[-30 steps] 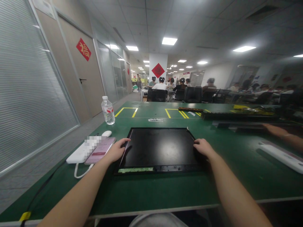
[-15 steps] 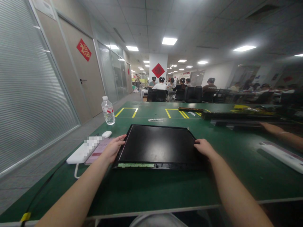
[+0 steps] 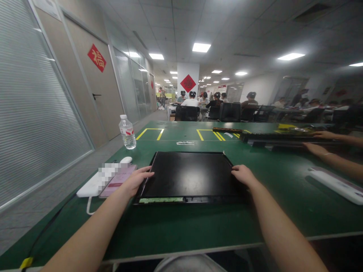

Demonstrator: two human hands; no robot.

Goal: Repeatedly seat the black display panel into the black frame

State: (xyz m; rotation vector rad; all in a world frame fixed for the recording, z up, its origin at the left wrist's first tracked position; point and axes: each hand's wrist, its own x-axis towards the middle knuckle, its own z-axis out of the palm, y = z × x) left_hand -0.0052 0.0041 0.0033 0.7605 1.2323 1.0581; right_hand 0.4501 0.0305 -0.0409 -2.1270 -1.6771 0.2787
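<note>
A black flat screen panel (image 3: 189, 176) lies in front of me on the green table (image 3: 176, 226), with a thin green strip along its near edge. My left hand (image 3: 135, 181) grips the panel's left edge, fingers curled over it. My right hand (image 3: 243, 175) holds the right edge the same way. The panel's far edge looks slightly raised off the table.
A phone (image 3: 117, 181) on a white power strip (image 3: 92, 185), a white mouse (image 3: 126, 159) and a water bottle (image 3: 127, 132) stand at the left. A co-worker's forearms (image 3: 331, 158) reach over another dark panel (image 3: 286, 139) at the right, near a second white strip (image 3: 337, 185). Seated people fill the background.
The panel slid away from me and its far edge lifted, then it settled lower again. Both hands stayed on its side edges. The co-worker's second arm came into view.
</note>
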